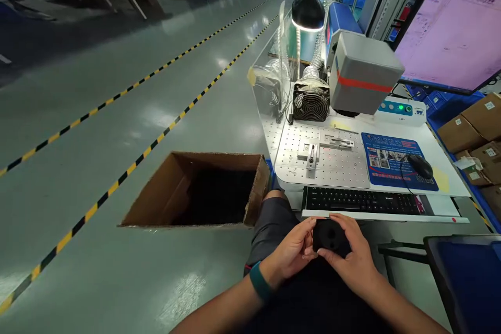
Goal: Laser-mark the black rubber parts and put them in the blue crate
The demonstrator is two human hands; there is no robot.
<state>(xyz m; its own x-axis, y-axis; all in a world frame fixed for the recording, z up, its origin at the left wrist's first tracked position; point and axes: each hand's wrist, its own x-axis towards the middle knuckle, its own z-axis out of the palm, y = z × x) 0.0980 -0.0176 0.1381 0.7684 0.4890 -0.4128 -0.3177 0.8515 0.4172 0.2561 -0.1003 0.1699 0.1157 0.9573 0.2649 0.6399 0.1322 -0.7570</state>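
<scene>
– What's hidden?
– The underside of the black part (330, 235); dark contents (219, 195) in the cardboard box (158, 195) blur together.
– Grip?
– Left hand (293, 250) and right hand (355, 257) curl closed around the part, near the keyboard tray (376, 215) edge; floor (203, 133) stretches left beyond the box.

Black part (331, 234) — between the fingers (347, 224)

Keyboard (360, 201) ahead, free room above
</scene>
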